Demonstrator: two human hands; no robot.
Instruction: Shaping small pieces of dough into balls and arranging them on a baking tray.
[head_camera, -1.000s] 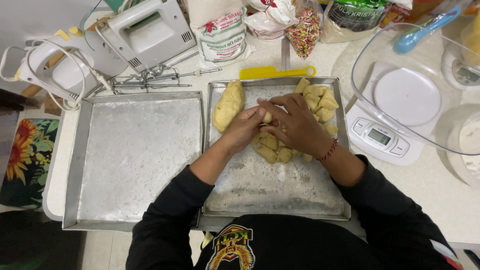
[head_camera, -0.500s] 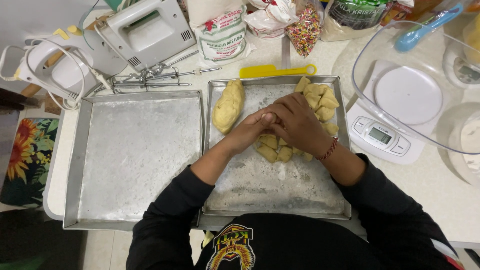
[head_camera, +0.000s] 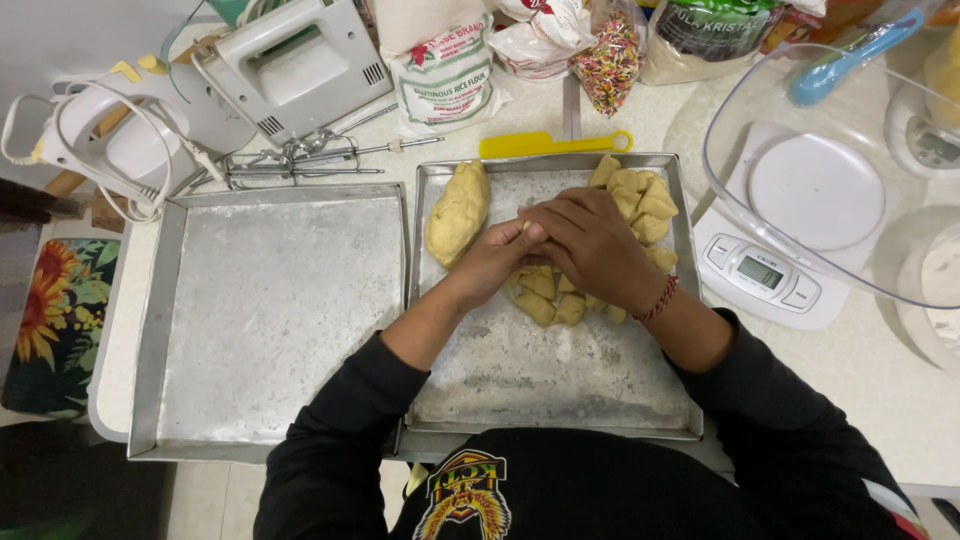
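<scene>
Both hands, left hand (head_camera: 497, 252) and right hand (head_camera: 588, 240), cup one dough piece together over the right tray (head_camera: 560, 390), many cut pieces (head_camera: 556, 298) apparently still unshaped, left tray (head_camera: 270, 310) unfilled

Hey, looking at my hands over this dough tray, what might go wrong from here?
1. Both hands, left hand and right hand, are pressed together over the cut dough pieces, so pieces underneath may get squashed or stick together.
2. The pieces crowd the tray's far right corner; some may be pushed against its rim.
3. The glass bowl overhangs the scale near your right arm; a wide elbow move might knock it.
</scene>
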